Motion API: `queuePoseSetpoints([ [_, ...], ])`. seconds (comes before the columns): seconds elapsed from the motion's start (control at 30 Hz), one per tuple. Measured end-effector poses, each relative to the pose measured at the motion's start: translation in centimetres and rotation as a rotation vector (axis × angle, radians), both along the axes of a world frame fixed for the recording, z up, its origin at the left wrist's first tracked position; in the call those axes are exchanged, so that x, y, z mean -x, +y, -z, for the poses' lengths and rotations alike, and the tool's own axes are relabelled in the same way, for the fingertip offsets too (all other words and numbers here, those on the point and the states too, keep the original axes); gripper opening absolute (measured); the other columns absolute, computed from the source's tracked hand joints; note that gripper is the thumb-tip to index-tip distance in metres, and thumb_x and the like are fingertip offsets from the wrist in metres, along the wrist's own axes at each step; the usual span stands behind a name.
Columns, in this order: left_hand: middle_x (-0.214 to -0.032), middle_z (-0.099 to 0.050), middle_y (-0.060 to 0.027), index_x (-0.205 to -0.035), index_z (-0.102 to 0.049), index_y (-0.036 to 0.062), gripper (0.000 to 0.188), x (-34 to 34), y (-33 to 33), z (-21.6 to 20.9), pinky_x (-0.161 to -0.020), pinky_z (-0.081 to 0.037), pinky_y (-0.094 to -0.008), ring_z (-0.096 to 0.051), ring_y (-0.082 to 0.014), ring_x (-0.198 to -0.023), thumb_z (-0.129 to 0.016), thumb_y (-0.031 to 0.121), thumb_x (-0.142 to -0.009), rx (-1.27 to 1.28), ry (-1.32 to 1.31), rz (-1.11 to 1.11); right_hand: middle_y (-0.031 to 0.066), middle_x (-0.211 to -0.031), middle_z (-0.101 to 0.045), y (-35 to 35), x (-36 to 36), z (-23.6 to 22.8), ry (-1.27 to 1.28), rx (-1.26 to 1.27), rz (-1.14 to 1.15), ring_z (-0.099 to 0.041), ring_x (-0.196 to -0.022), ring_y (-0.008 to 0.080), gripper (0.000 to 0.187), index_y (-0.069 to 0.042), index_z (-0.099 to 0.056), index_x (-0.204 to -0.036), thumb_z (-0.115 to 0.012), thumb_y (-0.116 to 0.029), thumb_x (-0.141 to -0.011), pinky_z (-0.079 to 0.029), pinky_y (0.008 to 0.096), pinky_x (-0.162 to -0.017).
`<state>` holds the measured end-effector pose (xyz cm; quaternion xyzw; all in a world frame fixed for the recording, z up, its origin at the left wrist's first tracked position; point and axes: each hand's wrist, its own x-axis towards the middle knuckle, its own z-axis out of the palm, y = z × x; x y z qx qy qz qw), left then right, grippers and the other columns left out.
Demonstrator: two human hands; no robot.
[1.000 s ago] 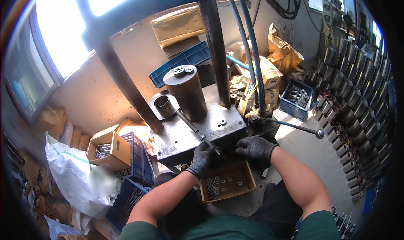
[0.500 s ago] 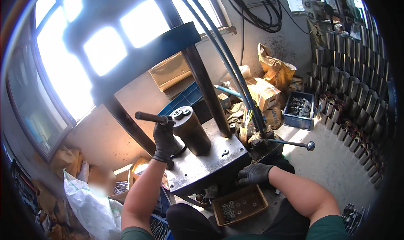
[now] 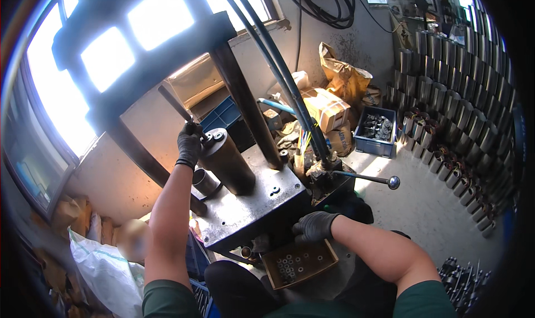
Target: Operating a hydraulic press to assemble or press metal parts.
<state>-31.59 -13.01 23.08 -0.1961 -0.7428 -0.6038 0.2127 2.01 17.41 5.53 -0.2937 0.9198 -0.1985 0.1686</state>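
Note:
My left hand, in a dark grey glove, is closed around a metal shaft. The shaft slants, its free end up and to the left; the hand hides its lower end. Right beside the hand stands a tall, dark metal cylinder with small metal rings on its top. A short hollow metal sleeve is behind the left forearm on the press's steel plate. My right hand, gloved too, hovers with curled fingers over the back of a shallow box with several small rings in it; its grip is hidden.
Dark press columns rise behind the plate. A lever with a ball end juts out at the right. A blue crate of metal parts and rows of steel tubes occupy the right side. A white sack lies at the left.
My view has shifted, moving the scene left and up. The shaft in my left hand has turned from nearly level to steeper. My right hand stays near the box, its fingers curled.

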Motion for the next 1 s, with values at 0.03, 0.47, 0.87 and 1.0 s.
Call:
queuePoseSetpoints([
  [0.03, -0.089, -0.07, 0.0001, -0.108, -0.073, 0.004, 0.006, -0.3, 0.2, -0.3, -0.075, -0.054, -0.0318, -0.064, -0.0128, -0.08, -0.071, 0.006, -0.102, 0.063, 0.011, -0.008, 0.0233, -0.112, -0.074, 0.0, 0.0, -0.1, -0.012, -0.023, -0.013, -0.071, -0.107, 0.0427, 0.05, -0.006, -0.072, -0.124, -0.062, -0.047, -0.099, -0.054, 0.0527, -0.097],
  [0.47, -0.088, -0.071, -0.0027, -0.108, -0.074, 0.005, 0.011, -1.9, 2.3, 0.7, -0.072, -0.054, -0.0302, -0.064, -0.0127, -0.078, -0.072, 0.015, -0.103, 0.04, -0.07, -0.162, 0.0217, -0.112, -0.073, 0.5, -2.8, -2.4, 0.092, -0.068, -0.008, -0.071, -0.105, 0.0405, 0.048, -0.008, -0.071, -0.125, -0.065, -0.048, -0.098, -0.055, 0.0513, -0.096],
  [0.87, -0.085, -0.071, -0.0041, -0.118, -0.074, 0.0047, 0.026, -3.1, 2.4, 0.4, -0.072, -0.055, -0.0295, -0.064, -0.0116, -0.075, -0.075, 0.026, -0.103, -0.053, -0.133, -0.107, 0.0136, -0.106, -0.073, 10.7, -8.1, -19.5, 0.628, -0.362, 0.44, -0.069, -0.101, 0.0363, 0.02, -0.005, -0.074, -0.104, -0.072, -0.015, -0.087, -0.049, 0.048, -0.105],
  [1.0, -0.083, -0.067, -0.0024, -0.116, -0.074, 0.0061, 0.025, -1.6, 1.9, 0.5, -0.068, -0.054, -0.0301, -0.06, -0.0105, -0.071, -0.073, 0.028, -0.104, 0.042, -0.11, -0.13, 0.0147, -0.137, -0.069, 12.6, -8.7, -18.3, -0.04, -0.163, 0.485, -0.077, -0.097, 0.026, 0.051, -0.004, -0.067, -0.133, -0.079, -0.025, -0.088, -0.063, 0.0405, -0.09],
])
